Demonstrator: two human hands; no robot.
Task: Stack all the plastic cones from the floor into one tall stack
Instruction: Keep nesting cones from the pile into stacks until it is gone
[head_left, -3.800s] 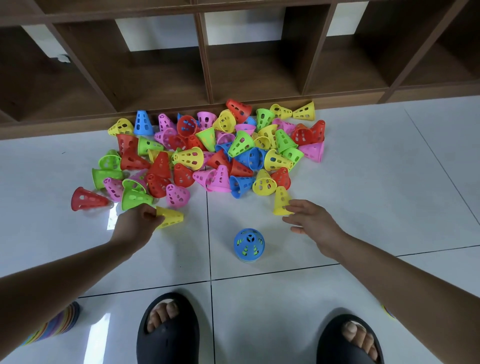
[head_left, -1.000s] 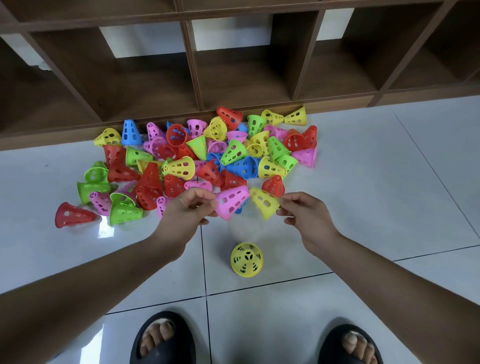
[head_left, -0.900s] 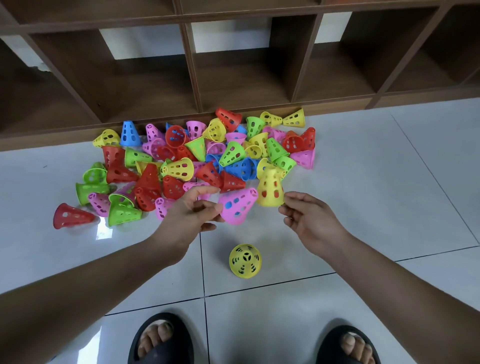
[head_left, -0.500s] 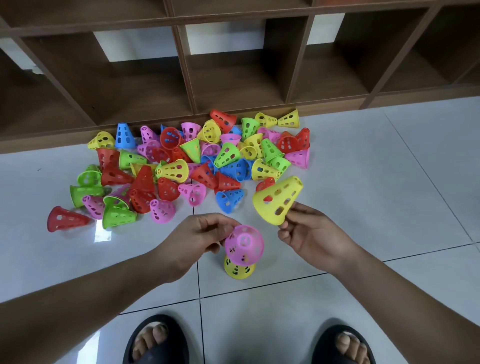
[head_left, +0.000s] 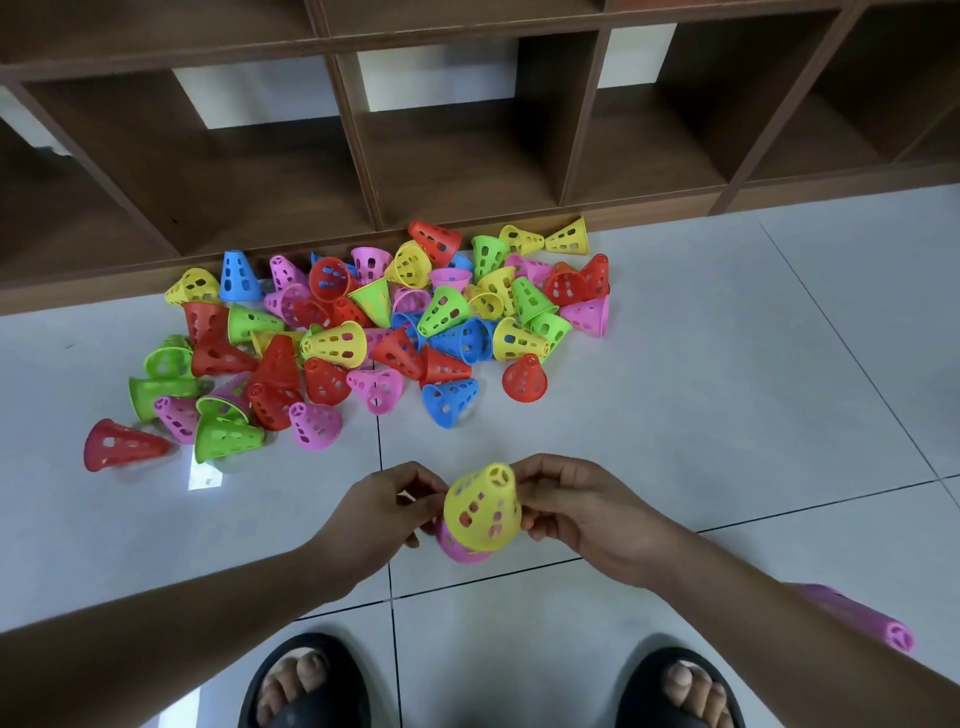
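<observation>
Head camera, looking down: a person's right hand (head_left: 587, 514) pinches a yellow perforated plastic cone (head_left: 483, 506) near its narrow top, fingers (head_left: 545, 470) curled round it. The hand holds the cone tilted over a pink perforated plastic cone (head_left: 460, 550), whose rim shows just beneath. Whether the yellow one is fully seated cannot be told. The left hand (head_left: 379, 512) curls its fingers in against the left side of the pair, pinching the pink cone; the exact contact is hidden behind the yellow one. Both cones are low over the white tiled floor (head_left: 727, 415), between the hands and ahead of two black slippers (head_left: 306, 686). Farther off, a loose heap of red, yellow, green, blue and pink cones (head_left: 374, 332) lies on the floor against the foot of a dark wooden shelf unit (head_left: 457, 156). A long pink stack of cones (head_left: 862, 616) lies on its side beyond the right forearm.
</observation>
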